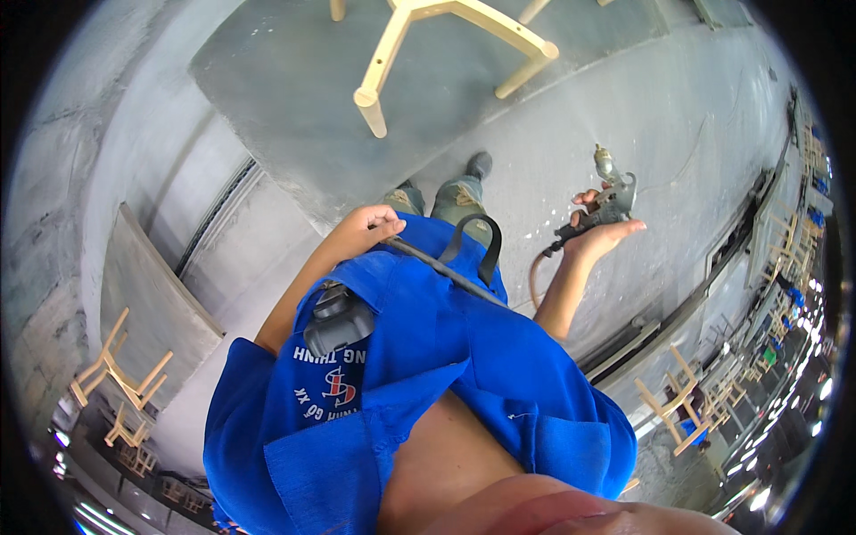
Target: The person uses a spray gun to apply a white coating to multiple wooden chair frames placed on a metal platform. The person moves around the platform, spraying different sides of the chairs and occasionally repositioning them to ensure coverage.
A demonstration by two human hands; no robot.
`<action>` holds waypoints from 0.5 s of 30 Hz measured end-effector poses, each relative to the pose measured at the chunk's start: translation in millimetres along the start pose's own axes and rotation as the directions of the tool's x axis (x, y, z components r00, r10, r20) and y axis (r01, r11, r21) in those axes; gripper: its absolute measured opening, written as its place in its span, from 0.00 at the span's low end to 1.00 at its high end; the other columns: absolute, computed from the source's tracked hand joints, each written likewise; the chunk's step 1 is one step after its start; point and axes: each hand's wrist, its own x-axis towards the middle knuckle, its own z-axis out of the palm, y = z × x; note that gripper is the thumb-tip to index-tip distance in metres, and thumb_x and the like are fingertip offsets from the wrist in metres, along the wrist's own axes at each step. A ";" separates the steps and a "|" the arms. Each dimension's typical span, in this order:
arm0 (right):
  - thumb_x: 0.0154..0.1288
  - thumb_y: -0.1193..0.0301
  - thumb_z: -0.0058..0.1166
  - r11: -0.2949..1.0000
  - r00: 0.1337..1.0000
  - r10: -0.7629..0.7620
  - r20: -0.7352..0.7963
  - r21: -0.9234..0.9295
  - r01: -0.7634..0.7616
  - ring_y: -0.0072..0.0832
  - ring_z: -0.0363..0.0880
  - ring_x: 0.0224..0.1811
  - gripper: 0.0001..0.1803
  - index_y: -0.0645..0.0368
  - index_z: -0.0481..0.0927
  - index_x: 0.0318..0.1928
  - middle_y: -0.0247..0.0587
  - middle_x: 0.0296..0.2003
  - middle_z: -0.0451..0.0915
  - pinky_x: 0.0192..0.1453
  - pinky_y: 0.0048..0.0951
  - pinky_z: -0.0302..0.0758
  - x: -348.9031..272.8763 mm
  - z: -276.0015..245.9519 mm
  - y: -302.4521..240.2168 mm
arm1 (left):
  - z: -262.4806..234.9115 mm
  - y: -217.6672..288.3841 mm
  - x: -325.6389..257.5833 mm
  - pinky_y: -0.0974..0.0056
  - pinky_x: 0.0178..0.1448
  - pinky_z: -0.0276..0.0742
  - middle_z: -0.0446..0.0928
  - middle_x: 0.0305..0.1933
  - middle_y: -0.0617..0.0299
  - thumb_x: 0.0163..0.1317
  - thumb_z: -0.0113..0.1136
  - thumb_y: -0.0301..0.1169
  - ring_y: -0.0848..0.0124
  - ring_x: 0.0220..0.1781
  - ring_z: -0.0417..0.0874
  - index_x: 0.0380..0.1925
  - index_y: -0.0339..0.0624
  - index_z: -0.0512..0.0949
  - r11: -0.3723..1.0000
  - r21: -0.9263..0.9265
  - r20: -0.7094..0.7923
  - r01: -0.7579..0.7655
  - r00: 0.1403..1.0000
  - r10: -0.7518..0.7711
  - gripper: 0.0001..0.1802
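My right hand (596, 234), out to the right, holds a metal spray gun (613, 201) by its handle, the thumb stretched out to the side. Its brass-coloured nozzle (604, 162) points away from me, with a faint pale mist in front. A brownish hose (536, 278) hangs from the gun. At my waist, my left hand (367, 227) is closed on the end of a dark, thin tube (441, 267) that slants across my blue shirt. Ahead, a light wooden frame with legs (392, 53) is cut off by the top edge. Neither hand touches it.
The wooden frame is over a grey board (294, 80). My shoe (479, 165) shows on the floor beyond my waist. A leaning panel (147, 285) and wooden frames (125, 366) are on the left. More wooden frames (673, 401) stand at the right, where people are partly visible.
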 end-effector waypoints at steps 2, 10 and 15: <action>0.62 0.20 0.12 0.978 0.978 0.196 -0.072 0.088 -0.190 0.29 0.80 0.26 0.56 0.58 0.77 0.48 0.36 0.24 0.77 0.19 0.24 0.60 15.3 -16.5 23.1 | -0.2 2.4 18.0 0.65 0.47 0.74 0.83 0.37 0.61 0.68 0.65 0.46 0.70 0.41 0.81 0.41 0.40 0.81 0.929 0.345 -0.151 -0.133 0.969 0.194 0.19; 0.65 0.22 0.14 0.870 0.856 0.489 -0.169 0.160 -0.466 0.33 0.79 0.24 0.53 0.59 0.77 0.44 0.37 0.23 0.77 0.20 0.25 0.61 54.3 -71.6 121.6 | -107.8 46.7 166.3 0.42 0.74 0.54 0.82 0.56 0.49 0.57 0.54 0.74 0.53 0.65 0.77 0.58 0.41 0.81 0.776 0.549 -0.823 0.311 0.365 0.435 0.48; 0.67 0.23 0.18 0.868 0.861 0.492 -0.130 -0.009 -0.497 0.34 0.81 0.26 0.51 0.58 0.78 0.44 0.38 0.24 0.79 0.21 0.26 0.63 69.7 -86.7 119.8 | -147.7 51.2 217.5 0.45 0.77 0.54 0.79 0.61 0.39 0.50 0.46 0.83 0.48 0.67 0.77 0.58 0.32 0.80 0.847 0.336 -0.717 0.411 0.695 -0.052 0.62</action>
